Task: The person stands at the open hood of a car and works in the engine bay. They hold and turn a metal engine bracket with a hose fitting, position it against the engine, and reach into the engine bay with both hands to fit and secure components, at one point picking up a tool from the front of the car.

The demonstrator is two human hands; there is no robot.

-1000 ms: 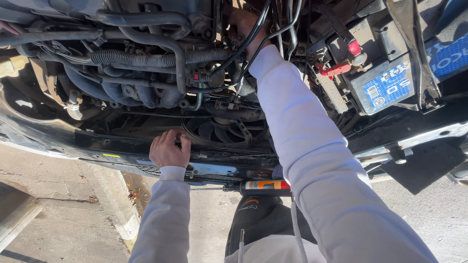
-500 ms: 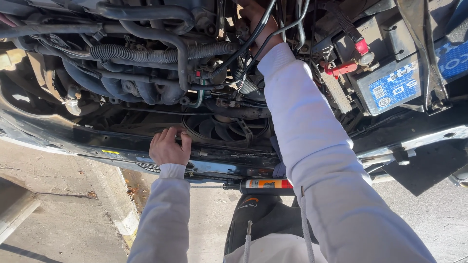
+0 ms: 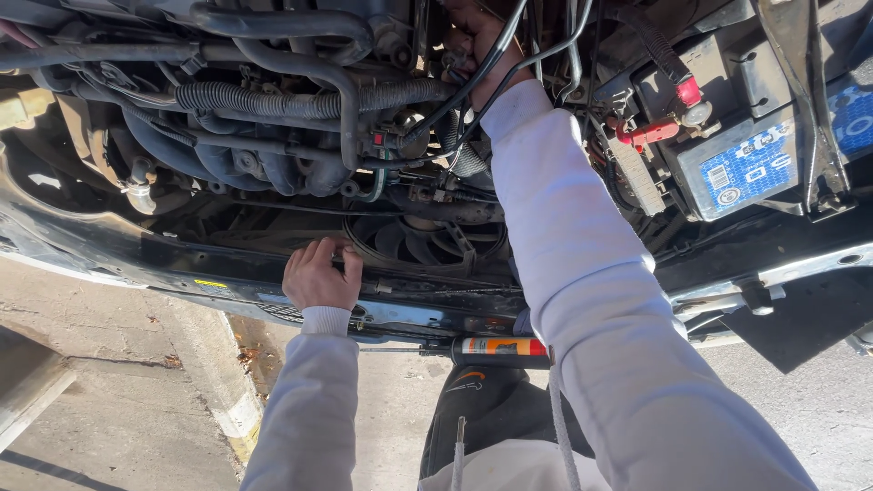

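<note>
I lean over an open car engine bay. My left hand [image 3: 320, 275] grips the black front crossmember [image 3: 182, 264] above the radiator fan [image 3: 423, 241]. My right hand [image 3: 477, 36] reaches deep among the black hoses and cables near the top of the engine; its fingers are partly hidden by cables, so what they hold cannot be made out. Both arms wear pale long sleeves.
A car battery [image 3: 755, 155] with a blue label and red terminal covers sits at the right. A corrugated hose [image 3: 273, 100] crosses the engine. An orange-labelled spray can [image 3: 500, 346] lies on the front edge. Below are a concrete kerb [image 3: 227, 400] and pavement.
The view has shifted slightly; my right hand has gone a little deeper among the hoses. My left hand stays on the crossmember.
</note>
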